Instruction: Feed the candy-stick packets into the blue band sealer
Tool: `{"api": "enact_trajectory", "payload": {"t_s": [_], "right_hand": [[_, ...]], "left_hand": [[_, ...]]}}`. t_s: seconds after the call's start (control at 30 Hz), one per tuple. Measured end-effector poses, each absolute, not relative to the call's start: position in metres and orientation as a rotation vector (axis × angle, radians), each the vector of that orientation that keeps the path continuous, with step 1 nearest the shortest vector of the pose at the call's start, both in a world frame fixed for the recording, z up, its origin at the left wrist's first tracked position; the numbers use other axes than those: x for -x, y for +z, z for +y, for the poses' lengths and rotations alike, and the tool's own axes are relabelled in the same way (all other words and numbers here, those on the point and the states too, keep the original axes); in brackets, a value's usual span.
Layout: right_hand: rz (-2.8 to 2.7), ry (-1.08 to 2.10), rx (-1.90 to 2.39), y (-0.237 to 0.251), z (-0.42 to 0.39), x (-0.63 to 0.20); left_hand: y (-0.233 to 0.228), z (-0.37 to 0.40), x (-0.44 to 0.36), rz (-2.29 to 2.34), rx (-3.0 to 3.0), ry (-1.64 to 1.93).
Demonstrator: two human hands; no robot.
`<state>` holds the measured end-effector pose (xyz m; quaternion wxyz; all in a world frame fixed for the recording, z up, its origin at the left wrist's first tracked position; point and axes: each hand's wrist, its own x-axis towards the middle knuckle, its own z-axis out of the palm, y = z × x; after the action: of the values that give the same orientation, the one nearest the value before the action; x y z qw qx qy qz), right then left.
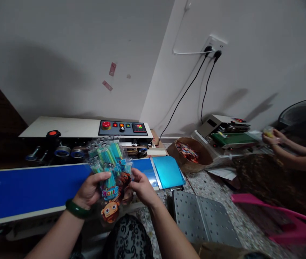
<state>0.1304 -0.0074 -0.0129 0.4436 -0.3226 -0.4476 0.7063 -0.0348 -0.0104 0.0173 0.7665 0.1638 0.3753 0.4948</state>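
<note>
Sealing machine (69,131): long white-topped body against the wall, control panel (124,127) at its right end with a red button and lit digits.
Conveyor belt (31,189): blue, running along the machine's front edge; a shiny blue plate (169,172) at its right end.
Second machine (227,135): smaller, green belt, far right by the wall; another person's hand (273,136) beside it, holding something small and yellowish.
Basket (181,163): brown, round, holding coloured pieces, on the floor between the two machines.
Packets (111,169): clear bags of green-blue sticks with cartoon monkey cards, held above the belt's near edge.
Left hand (90,190): fingers closed round the bundle's left side; green bangle (77,210) on the wrist.
Right hand (142,187): fingers pinched on the bundle's right edge.
</note>
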Motion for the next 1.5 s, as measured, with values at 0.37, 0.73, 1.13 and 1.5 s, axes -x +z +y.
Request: {"api": "enact_trajectory", "payload": {"t_s": [0.37, 0.73, 1.13, 1.5], "right_hand": [[-0.677, 1.399, 1.391, -0.040, 0.045, -0.205], [-0.950, 1.363, 1.171, -0.004, 0.047, -0.174], [-1.139, 1.270, 1.006, 0.011, 0.016, -0.130], [-1.114, 0.996, 1.103, 0.010, 0.014, -0.127]], "left_hand": [[0.020, -0.009, 0.051, 0.946, -0.398, 1.203], [0.013, -0.007, 0.036, 0.879, -0.503, 1.198], [0.013, -0.010, 0.020, 0.867, -0.609, 1.215], [0.007, -0.009, 0.010, 0.926, -0.612, 1.253]]}}
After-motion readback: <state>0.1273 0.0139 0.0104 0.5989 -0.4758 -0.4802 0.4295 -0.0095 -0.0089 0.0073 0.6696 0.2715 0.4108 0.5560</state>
